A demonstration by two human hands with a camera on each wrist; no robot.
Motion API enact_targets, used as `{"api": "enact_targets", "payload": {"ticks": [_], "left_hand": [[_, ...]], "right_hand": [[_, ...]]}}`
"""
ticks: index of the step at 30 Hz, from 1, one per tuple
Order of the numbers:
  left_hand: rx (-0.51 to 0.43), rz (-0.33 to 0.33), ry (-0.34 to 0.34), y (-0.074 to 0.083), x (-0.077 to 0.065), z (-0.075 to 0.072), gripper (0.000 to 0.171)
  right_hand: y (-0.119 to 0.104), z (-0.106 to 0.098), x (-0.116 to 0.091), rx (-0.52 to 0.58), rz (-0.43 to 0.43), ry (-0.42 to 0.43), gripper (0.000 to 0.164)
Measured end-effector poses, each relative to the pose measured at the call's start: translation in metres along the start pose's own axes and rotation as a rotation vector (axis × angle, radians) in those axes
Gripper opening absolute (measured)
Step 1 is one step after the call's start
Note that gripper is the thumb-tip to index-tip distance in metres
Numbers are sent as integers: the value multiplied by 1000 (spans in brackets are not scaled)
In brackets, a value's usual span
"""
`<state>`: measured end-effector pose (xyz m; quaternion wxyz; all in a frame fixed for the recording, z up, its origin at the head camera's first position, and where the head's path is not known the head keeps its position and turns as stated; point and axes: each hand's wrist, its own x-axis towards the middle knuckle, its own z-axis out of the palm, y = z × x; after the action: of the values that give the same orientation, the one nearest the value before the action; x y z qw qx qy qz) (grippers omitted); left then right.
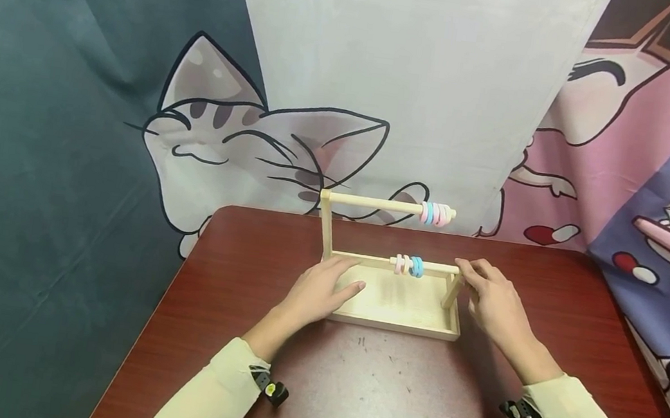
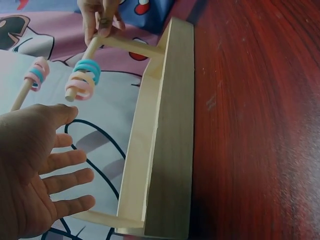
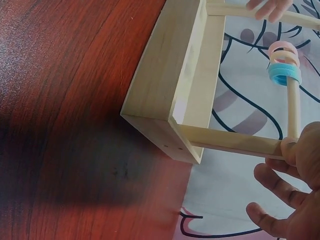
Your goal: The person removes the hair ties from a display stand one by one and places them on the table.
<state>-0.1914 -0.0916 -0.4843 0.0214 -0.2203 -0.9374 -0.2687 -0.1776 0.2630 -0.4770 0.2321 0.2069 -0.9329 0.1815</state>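
A pale wooden rack (image 1: 392, 325) with a tray base stands on the table; two rods reach inward from posts at its opposite ends. Small pink, cream and blue rings, like hair ties (image 1: 408, 266), hang on the lower rod near its free tip. More pink, blue and cream rings (image 1: 437, 214) sit at the right tip of the higher rod. My right hand (image 1: 496, 302) pinches the top of the short right post (image 3: 235, 141) between thumb and forefinger, other fingers spread. My left hand (image 1: 319, 289), palm bare and fingers apart, is over the rack's left end.
The dark red wooden table (image 1: 350, 392) carries the rack near its back edge. Behind it hangs a cloth backdrop (image 1: 412, 93) with cartoon cats. Each wrist wears a strapped camera, as on the left wrist camera (image 1: 272, 386).
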Motion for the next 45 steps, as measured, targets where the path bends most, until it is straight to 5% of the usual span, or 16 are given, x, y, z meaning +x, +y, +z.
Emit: {"api": "enact_targets", "payload": {"ticks": [45], "left_hand": [[-18, 80, -3, 38, 44, 18, 62]], "right_hand": [[-1, -1, 2, 0, -32, 9, 51]]}}
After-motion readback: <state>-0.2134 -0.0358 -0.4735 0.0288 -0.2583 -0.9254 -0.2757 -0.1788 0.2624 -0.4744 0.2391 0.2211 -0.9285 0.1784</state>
